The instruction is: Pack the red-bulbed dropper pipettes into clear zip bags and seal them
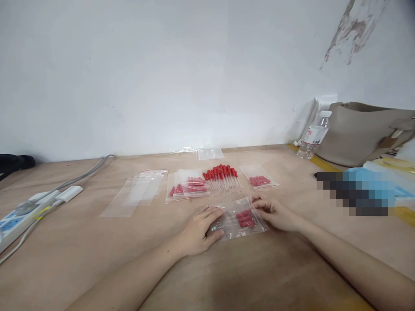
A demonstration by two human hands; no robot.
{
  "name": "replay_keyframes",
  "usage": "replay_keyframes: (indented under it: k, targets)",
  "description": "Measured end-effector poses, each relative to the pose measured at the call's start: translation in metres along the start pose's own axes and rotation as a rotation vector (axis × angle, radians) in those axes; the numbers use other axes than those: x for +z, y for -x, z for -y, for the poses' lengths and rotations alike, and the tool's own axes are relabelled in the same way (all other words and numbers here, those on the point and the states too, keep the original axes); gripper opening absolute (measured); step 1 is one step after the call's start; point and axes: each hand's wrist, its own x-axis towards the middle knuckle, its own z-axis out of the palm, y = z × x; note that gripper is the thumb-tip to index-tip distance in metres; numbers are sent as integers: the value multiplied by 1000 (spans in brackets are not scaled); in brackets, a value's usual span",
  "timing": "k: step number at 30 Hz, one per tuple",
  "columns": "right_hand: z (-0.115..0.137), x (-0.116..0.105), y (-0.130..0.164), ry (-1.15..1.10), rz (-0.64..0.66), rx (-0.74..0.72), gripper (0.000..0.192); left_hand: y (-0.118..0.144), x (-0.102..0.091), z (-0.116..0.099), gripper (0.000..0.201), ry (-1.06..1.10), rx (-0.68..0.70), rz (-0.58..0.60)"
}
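Observation:
A clear zip bag (230, 226) lies on the table before me, with several red rubber bulbs (245, 219) of droppers showing through toward its right end. My left hand (205, 229) rests on the bag's left end, thumb and fingers apart. At the right end, my right hand (269, 211) has its fingers closed on the bag's edge. Just beyond the bag is a fanned pile of loose droppers (223, 175) with red bulbs and thin clear stems. To its left sit stacked filled bags (188, 185); to its right is one more filled bag (259, 178).
Flat, clear bags (138, 194) lie at left, and another small bag (210, 154) is by the wall. A power strip (22, 218) with cables is at far left. At right stand a water bottle (314, 136) and a grey handbag (359, 134), near blue packaging (359, 176).

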Motion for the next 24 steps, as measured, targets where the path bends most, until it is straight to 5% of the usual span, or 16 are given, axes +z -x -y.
replay_keyframes:
  k: [4, 9, 15, 24]
  targets:
    - [-3, -19, -13, 83, -112, 162, 27, 0, 0, 1, 42, -5, 8, 19]
    - [-9, -32, -64, 391, -332, 262, 16, -1, 0, 2, 41, 1, 9, 21]
    - [-4, -23, -117, 570, -263, 544, 40, -1, -1, 1, 42, -7, 16, 31]
    - [4, -12, -143, 579, -183, 565, 16, 0, -1, 0, 42, -18, 11, 37]
